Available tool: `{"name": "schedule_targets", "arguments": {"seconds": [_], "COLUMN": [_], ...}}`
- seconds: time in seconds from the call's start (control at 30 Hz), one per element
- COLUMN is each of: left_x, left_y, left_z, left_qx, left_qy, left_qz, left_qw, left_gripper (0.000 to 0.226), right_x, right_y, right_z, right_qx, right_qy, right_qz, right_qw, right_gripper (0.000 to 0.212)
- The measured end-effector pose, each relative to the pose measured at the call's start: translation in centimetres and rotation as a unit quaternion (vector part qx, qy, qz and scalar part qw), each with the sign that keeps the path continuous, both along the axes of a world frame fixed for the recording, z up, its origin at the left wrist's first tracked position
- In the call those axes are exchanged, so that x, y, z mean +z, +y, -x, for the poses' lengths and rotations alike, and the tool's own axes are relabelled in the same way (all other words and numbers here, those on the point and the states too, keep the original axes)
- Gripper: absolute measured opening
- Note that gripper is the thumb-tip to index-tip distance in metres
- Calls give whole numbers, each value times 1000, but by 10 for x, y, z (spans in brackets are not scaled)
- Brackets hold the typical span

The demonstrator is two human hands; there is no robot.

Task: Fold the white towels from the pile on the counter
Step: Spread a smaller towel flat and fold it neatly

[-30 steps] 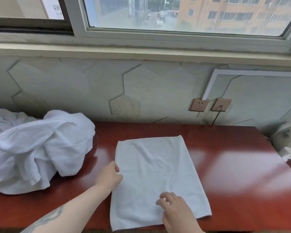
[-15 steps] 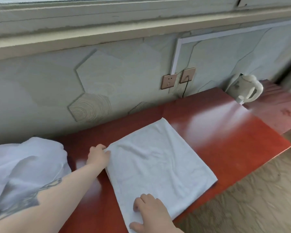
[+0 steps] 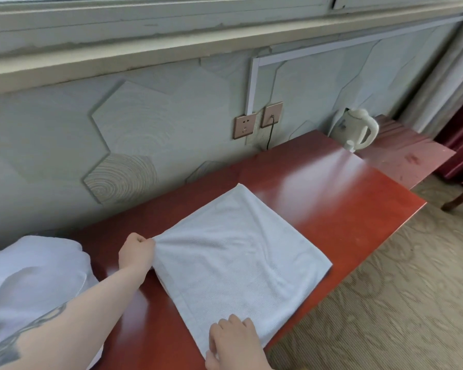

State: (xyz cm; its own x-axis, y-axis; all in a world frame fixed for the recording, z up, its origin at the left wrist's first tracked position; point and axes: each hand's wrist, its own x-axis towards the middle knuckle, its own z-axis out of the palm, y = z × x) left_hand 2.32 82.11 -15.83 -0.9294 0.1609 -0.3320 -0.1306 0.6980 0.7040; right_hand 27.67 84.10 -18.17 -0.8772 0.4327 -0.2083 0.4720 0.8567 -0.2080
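Note:
A white towel (image 3: 241,252) lies flat on the red counter (image 3: 340,198), its near edge at the counter's front. My left hand (image 3: 137,252) pinches the towel's far-left corner, and the cloth bunches at the fingers. My right hand (image 3: 233,340) grips the near-left corner at the front edge, fingers curled over the cloth. The pile of white towels (image 3: 30,287) sits on the counter at the left, partly behind my left forearm.
A white electric kettle (image 3: 356,132) stands at the counter's far right end, with its cord running to wall sockets (image 3: 257,120). A lower pink surface (image 3: 404,156) adjoins the counter. Carpeted floor (image 3: 401,289) lies to the right, with a chair leg (image 3: 460,198).
The view has swung right and down. My left hand has gone from the towel's left edge to its far-left corner and pinched it. My right hand has curled onto the near corner.

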Motion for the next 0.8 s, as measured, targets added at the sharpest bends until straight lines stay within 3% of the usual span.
{"name": "schedule_targets", "arguments": {"seconds": [0.23,0.37,0.43,0.5,0.57,0.67,0.73,0.8], "left_x": [-13,-10,-3,-3,-6,-14,-17,-15], "left_y": [-18,-23,-13,9,38,78,98,112], "left_z": [8,6,-2,-14,-30,-62,-76,-71], "left_qx": [-28,-60,-113,-235,-361,-495,-506,-459], "left_qy": [24,59,173,270,279,260,238,211], "left_qz": [57,108,115,75,31,16,76,142], "left_qw": [998,991,972,931,890,829,826,851], "left_gripper": [12,14,24,29,33,33,36,35], "right_x": [-6,-9,-2,0,3,6,9,15], "right_y": [-3,-2,3,17,31,42,51,73], "right_z": [2,3,1,0,1,0,-2,-2], "right_qx": [-28,-47,-53,-79,-106,-105,-92,-114], "right_qy": [31,57,114,197,195,117,119,160], "right_qz": [-52,-10,5,23,43,33,37,47], "right_qw": [998,997,992,977,974,987,988,979], "right_gripper": [49,50,29,16,35,54,42,29]}}
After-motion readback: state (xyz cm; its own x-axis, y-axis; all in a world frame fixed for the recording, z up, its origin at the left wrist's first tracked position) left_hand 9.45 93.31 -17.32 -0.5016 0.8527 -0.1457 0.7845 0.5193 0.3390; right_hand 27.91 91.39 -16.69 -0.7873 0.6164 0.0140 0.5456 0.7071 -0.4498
